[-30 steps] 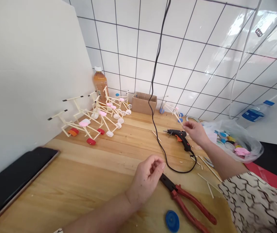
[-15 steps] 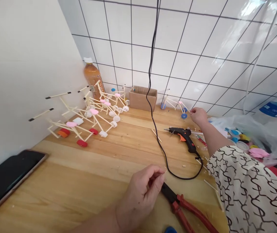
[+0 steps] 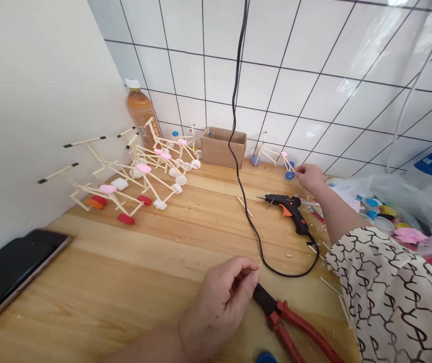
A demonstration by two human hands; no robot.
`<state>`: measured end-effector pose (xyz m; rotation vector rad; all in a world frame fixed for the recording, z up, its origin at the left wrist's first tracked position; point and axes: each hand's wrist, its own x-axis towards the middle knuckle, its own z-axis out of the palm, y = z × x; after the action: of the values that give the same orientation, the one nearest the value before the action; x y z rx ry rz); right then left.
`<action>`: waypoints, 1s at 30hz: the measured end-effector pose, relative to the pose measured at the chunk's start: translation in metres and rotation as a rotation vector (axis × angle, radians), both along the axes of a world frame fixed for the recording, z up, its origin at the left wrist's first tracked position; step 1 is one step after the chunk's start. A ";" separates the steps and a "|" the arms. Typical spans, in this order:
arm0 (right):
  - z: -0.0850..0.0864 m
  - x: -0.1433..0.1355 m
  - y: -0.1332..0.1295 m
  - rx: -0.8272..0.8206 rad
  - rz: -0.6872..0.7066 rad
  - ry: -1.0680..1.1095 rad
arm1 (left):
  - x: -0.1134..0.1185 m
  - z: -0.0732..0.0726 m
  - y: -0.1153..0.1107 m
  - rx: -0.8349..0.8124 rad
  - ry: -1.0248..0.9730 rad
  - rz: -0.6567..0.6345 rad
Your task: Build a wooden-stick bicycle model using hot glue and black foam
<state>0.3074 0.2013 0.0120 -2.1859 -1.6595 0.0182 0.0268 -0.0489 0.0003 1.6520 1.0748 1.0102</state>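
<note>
My right hand (image 3: pixel 310 179) reaches to the back of the table. Its fingertips pinch the near right end of a small stick model (image 3: pixel 272 155) with blue bottle-cap wheels and a pink piece on top. Exactly which part they grip is hard to see. Low in front, my left hand (image 3: pixel 221 300) is closed in a pinch, a thin pale bit just showing at its fingertips. Beside it lie red-handled pliers (image 3: pixel 276 312), their jaw end partly behind the fingers. A black glue gun (image 3: pixel 289 209) with an orange trigger rests below my right hand.
Several stick models with cap wheels (image 3: pixel 125 219) stand at left, near a drink bottle (image 3: pixel 141 111) and a cardboard box (image 3: pixel 223 148). A black cord (image 3: pixel 240 176) hangs down across the table. A phone (image 3: pixel 19 272) lies left; a plastic bag of caps (image 3: pixel 390 212) lies right.
My right hand has moved slightly lower, close against the model's right-hand blue wheel. The view has tilted down a little. My left hand keeps its pinch.
</note>
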 end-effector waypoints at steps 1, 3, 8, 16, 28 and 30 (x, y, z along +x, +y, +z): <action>0.000 -0.001 0.000 -0.004 -0.002 0.000 | 0.000 0.000 0.000 -0.003 -0.002 -0.002; -0.001 -0.001 0.001 -0.007 -0.003 0.000 | 0.000 0.000 0.000 -0.009 -0.001 -0.006; -0.002 0.000 0.000 0.006 0.006 -0.005 | 0.000 -0.002 0.001 -0.019 0.013 -0.017; -0.002 -0.001 -0.002 -0.005 0.016 0.002 | 0.000 -0.002 0.001 -0.017 0.016 -0.026; 0.011 -0.010 -0.008 -0.087 0.031 0.096 | -0.003 0.001 0.003 -0.052 -0.031 -0.066; 0.012 -0.011 -0.009 -0.098 0.030 0.114 | -0.003 0.001 0.003 -0.042 -0.029 -0.082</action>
<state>0.2966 0.1922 0.0236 -2.1863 -1.6599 0.2329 0.0234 -0.0454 0.0010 1.6298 0.9946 0.9488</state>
